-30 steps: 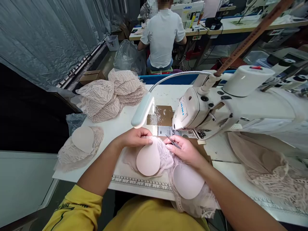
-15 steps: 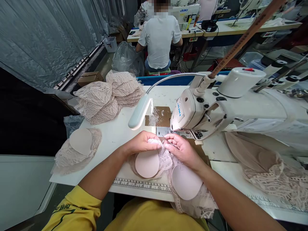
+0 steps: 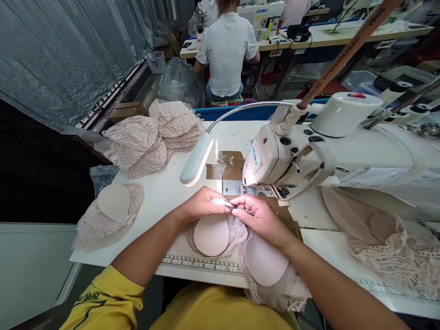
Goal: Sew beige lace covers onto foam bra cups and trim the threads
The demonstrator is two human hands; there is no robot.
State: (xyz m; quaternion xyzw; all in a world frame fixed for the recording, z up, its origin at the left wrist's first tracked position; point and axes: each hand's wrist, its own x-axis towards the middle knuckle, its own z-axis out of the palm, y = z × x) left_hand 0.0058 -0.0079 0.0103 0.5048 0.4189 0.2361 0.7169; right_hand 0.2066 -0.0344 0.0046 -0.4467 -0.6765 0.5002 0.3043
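My left hand (image 3: 205, 204) is closed, pinching the lace edge of a pale pink lace bra (image 3: 237, 231) between thumb and fingers. My right hand (image 3: 257, 214) is closed around a slender, dark metal tool (image 3: 248, 212); whether it is tweezers or thread snips I cannot tell. Its tip touches or nearly touches the lace at my left fingertips. One smooth round cup (image 3: 211, 235) lies below my left hand, and a second cup (image 3: 266, 260) hangs at the table's front edge beneath my right forearm. The sewing machine (image 3: 266, 156) stands just beyond my hands.
A lamp (image 3: 197, 158) on a bent metal neck reaches over the white table (image 3: 161, 201). Stacked lace pieces (image 3: 144, 140) lie back left, another lace piece with a cup (image 3: 115, 203) nearer left, and beige lace fabric (image 3: 381, 238) right. A co-worker (image 3: 227, 52) sits ahead, facing away.
The metal tool has turned in my right hand and its tip now meets the lace at my left fingers. My two hands are closer together. The view has shifted slightly.
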